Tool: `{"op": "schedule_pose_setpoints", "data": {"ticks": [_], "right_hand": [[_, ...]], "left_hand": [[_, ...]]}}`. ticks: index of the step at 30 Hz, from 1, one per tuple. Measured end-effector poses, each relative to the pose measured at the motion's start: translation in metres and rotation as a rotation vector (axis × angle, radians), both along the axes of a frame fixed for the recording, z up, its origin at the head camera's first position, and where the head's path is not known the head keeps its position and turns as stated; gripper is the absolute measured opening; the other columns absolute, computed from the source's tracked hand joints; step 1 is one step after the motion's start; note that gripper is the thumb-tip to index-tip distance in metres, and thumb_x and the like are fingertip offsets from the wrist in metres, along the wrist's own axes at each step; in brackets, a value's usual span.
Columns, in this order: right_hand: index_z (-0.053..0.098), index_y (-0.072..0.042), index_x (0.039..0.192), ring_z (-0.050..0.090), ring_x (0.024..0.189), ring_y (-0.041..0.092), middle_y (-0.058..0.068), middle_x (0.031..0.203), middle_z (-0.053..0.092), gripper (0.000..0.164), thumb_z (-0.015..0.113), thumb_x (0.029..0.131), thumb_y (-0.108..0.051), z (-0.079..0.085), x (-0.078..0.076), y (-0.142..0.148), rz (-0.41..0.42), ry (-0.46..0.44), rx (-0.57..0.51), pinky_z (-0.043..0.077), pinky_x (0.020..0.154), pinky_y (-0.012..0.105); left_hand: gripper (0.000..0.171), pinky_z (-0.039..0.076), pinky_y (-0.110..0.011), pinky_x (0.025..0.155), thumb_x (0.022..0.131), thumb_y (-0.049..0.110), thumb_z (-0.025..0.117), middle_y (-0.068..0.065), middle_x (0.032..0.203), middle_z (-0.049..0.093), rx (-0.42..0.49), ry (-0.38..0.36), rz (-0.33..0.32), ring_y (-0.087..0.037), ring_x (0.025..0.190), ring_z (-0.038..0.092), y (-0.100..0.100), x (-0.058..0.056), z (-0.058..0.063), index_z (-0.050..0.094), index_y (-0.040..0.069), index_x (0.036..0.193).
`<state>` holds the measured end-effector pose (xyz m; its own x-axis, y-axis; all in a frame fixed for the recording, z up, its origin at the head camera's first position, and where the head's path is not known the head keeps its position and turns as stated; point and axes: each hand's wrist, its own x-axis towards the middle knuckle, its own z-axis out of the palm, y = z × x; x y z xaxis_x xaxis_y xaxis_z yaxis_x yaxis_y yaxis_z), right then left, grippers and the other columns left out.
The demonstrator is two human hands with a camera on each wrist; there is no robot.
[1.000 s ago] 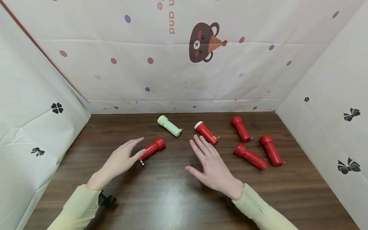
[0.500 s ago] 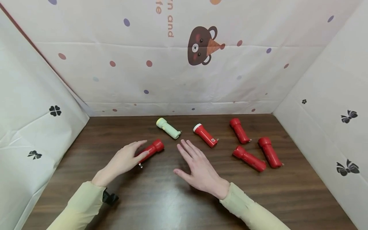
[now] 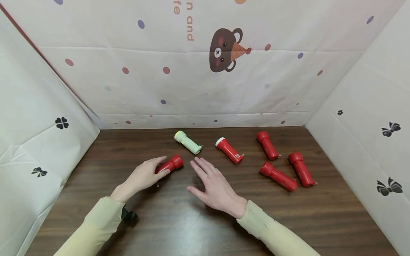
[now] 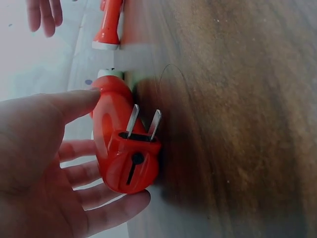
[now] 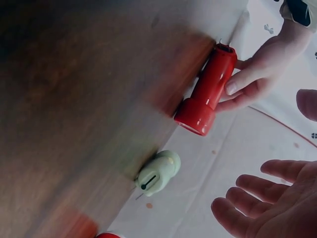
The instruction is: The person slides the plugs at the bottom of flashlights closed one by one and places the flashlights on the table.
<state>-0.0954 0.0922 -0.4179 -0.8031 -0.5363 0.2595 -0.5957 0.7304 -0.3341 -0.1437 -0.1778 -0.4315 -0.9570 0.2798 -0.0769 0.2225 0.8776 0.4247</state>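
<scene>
My left hand (image 3: 144, 176) reaches over a red flashlight (image 3: 173, 163), which lies slanted on the table. Its thumb is against one side of the body and its fingers go round the other side. In the left wrist view the flashlight's end (image 4: 131, 163) faces the camera with two metal plug prongs out, and several fingertips are hidden behind it. My right hand (image 3: 216, 188) is held over the table with fingers straight and spread, holding nothing. Close ahead of it are a pale green flashlight (image 3: 189, 143) and a red flashlight with a white rim (image 3: 229, 150).
On the right lie more red flashlights: one at the back (image 3: 268, 145), one slanted in front (image 3: 278, 176) and one by the right wall (image 3: 301, 170). White printed sheets (image 3: 137, 89) stand round the brown wooden table (image 3: 179, 227) on three sides.
My right hand has moved left, from near the white-rimmed flashlight toward the middle. My left hand has shifted right and farther over the red flashlight, covering more of it.
</scene>
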Motion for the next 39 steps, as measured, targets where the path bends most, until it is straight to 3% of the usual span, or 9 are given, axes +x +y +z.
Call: {"op": "schedule_pose_setpoints", "data": {"ticks": [19,29,34,39], "right_hand": [[0.035,-0.016,0.148,0.035,0.144,0.025,0.004,0.154,0.036,0.072,0.055,0.09,-0.054,-0.005,-0.006,-0.019,0.004,0.003,-0.003,0.04,0.112,0.046],[0.036,-0.016,0.147,0.037,0.142,0.023,0.004,0.152,0.04,0.071,0.056,0.09,-0.052,-0.003,-0.007,-0.024,-0.01,-0.006,-0.004,0.04,0.113,0.043],[0.037,-0.016,0.147,0.039,0.141,0.021,0.003,0.151,0.041,0.071,0.056,0.09,-0.053,-0.002,-0.008,-0.026,-0.009,-0.017,-0.003,0.039,0.114,0.04],[0.038,-0.016,0.146,0.04,0.139,0.019,0.003,0.15,0.043,0.07,0.057,0.089,-0.053,-0.002,-0.008,-0.027,-0.009,-0.021,-0.01,0.04,0.113,0.038]], "left_hand": [[0.057,0.053,-0.041,0.078,0.084,0.041,0.069,-0.013,0.126,0.064,-0.061,-0.004,-0.002,-0.023,0.097,0.063,0.01,-0.008,0.0,0.057,0.01,0.131],[0.048,0.046,-0.027,0.063,0.082,0.036,0.073,-0.007,0.103,0.069,-0.023,-0.001,-0.007,-0.014,0.072,0.057,0.013,-0.011,-0.001,0.063,0.009,0.121],[0.049,0.045,-0.023,0.059,0.082,0.036,0.073,-0.006,0.091,0.069,0.071,-0.008,0.06,-0.012,0.066,0.055,0.013,-0.01,-0.001,0.062,0.006,0.12],[0.055,0.051,-0.023,0.059,0.084,0.04,0.069,-0.009,0.096,0.071,0.171,-0.03,0.156,-0.014,0.07,0.061,0.012,-0.008,0.002,0.057,0.007,0.126]]}}
